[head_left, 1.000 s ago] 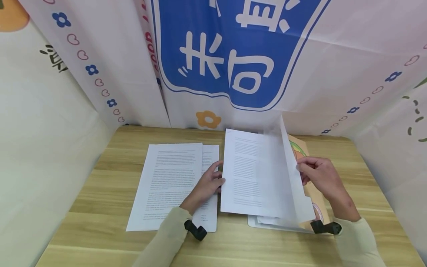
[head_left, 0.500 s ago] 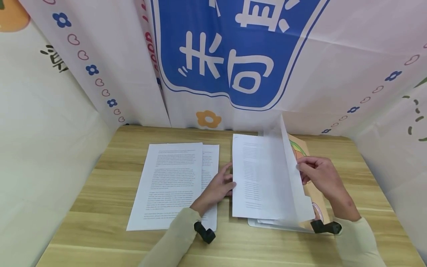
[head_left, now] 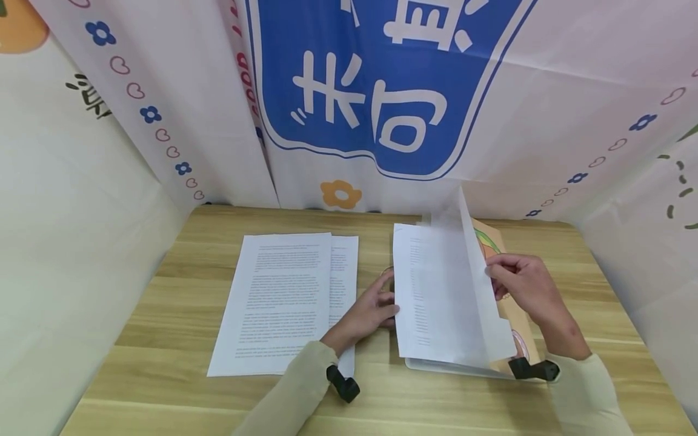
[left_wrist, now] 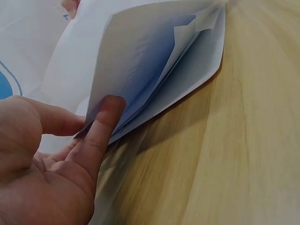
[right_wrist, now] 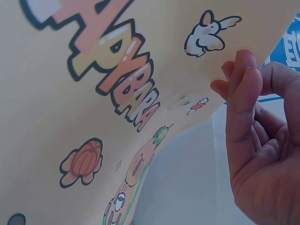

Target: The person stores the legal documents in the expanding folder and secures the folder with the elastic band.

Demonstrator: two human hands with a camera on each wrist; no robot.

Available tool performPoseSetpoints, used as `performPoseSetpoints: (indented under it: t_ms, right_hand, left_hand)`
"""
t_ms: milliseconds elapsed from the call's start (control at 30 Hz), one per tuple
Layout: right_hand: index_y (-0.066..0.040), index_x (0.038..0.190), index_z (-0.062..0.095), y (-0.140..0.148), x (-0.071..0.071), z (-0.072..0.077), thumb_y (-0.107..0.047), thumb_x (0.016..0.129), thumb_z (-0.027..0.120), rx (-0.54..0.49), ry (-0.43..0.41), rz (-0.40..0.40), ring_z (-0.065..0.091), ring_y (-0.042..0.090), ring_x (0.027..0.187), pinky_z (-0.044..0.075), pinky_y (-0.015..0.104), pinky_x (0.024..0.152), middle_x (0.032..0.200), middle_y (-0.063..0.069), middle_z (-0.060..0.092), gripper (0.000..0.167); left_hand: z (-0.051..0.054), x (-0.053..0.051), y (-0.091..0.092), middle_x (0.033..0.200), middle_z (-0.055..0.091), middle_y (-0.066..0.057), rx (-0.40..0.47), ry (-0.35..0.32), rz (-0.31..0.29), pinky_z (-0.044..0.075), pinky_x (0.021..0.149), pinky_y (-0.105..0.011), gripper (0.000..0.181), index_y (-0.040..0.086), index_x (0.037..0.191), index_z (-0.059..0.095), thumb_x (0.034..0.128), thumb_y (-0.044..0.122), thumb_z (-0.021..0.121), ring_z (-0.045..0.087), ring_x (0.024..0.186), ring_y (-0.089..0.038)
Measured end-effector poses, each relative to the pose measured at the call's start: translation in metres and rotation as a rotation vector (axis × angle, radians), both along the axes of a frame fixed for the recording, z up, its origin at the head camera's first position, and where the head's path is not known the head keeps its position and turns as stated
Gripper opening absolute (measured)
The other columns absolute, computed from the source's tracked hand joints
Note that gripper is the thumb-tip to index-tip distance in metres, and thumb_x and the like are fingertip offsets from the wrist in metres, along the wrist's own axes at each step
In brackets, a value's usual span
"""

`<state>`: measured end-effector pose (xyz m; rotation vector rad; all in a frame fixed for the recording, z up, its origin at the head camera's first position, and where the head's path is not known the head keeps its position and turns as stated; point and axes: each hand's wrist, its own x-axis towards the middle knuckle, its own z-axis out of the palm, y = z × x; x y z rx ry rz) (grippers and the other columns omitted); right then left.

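A printed sheet (head_left: 431,290) lies partly inside a file folder, its left edge pinched between thumb and fingers of my left hand (head_left: 368,312). The left wrist view shows the thumb and a finger of that hand (left_wrist: 61,159) on either side of the sheet's corner (left_wrist: 124,56), with more papers (left_wrist: 180,44) beneath. My right hand (head_left: 526,284) pinches the raised edge of the folder's cover (head_left: 485,303). In the right wrist view the cover's orange outside (right_wrist: 42,126) has cartoon drawings, and my right hand (right_wrist: 262,140) holds its edge.
Two overlapping printed pages, the upper one (head_left: 283,303) covering most of the lower one (head_left: 342,260), lie on the left of the wooden table (head_left: 169,315). A printed white cloth (head_left: 218,109) hangs behind the table and along its sides.
My left hand has moved to the right with the sheet, and more of the sheet is now behind the translucent layer of the folder. My right hand has stayed nearly still, holding the cover up.
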<state>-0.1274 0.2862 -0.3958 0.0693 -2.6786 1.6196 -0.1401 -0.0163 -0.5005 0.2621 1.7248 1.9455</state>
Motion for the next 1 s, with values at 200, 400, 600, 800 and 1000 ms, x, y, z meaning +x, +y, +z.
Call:
performPoseSetpoints:
  t_ms: [200, 400, 600, 800, 1000]
  right_hand:
    - [0.015, 0.113, 0.067, -0.002, 0.0, -0.001, -0.006, 0.101, 0.058, 0.002, 0.007, 0.001, 0.061, 0.019, 0.058, 0.057, 0.028, 0.056, 0.078, 0.013, 0.065, 0.026]
    - [0.016, 0.111, 0.068, -0.002, 0.0, -0.001, -0.004, 0.101, 0.058, -0.007, 0.017, 0.008, 0.061, 0.018, 0.058, 0.057, 0.028, 0.055, 0.076, 0.012, 0.065, 0.025]
    - [0.015, 0.112, 0.068, -0.001, 0.0, -0.002, -0.005, 0.101, 0.058, -0.005, 0.014, 0.01, 0.061, 0.018, 0.058, 0.057, 0.028, 0.055, 0.077, 0.011, 0.065, 0.025]
    - [0.015, 0.112, 0.068, 0.0, 0.0, -0.001, -0.005, 0.101, 0.058, -0.002, 0.011, 0.008, 0.061, 0.019, 0.058, 0.057, 0.028, 0.055, 0.077, 0.012, 0.065, 0.025]
    - [0.015, 0.114, 0.067, 0.0, 0.001, 0.0, -0.005, 0.101, 0.057, -0.003, 0.009, 0.003, 0.061, 0.018, 0.058, 0.057, 0.028, 0.056, 0.077, 0.012, 0.066, 0.026]
  left_hand:
    - [0.0, 0.0, 0.007, 0.131, 0.064, -0.016, -0.03, 0.028, 0.006, 0.059, 0.082, -0.04, 0.075, 0.023, 0.163, 0.028, 0.0996, -0.006, 0.058, 0.069, 0.103, -0.028]
    - [0.001, 0.0, 0.013, 0.124, 0.065, -0.017, -0.009, 0.024, 0.027, 0.06, 0.081, -0.04, 0.075, 0.017, 0.162, 0.029, 0.0977, -0.009, 0.059, 0.07, 0.1, -0.029]
    - [-0.001, 0.0, 0.018, 0.117, 0.066, -0.014, 0.007, 0.008, 0.035, 0.061, 0.069, -0.037, 0.078, 0.016, 0.161, 0.032, 0.0944, -0.01, 0.064, 0.07, 0.08, -0.027]
    - [-0.004, 0.0, 0.025, 0.12, 0.06, -0.015, 0.044, -0.01, 0.05, 0.061, 0.067, -0.036, 0.076, 0.008, 0.158, 0.035, 0.0919, -0.013, 0.065, 0.069, 0.07, -0.024]
    - [-0.003, -0.001, 0.029, 0.122, 0.055, -0.016, 0.052, -0.027, 0.049, 0.061, 0.071, -0.037, 0.069, 0.005, 0.156, 0.04, 0.0934, -0.014, 0.063, 0.068, 0.071, -0.023]
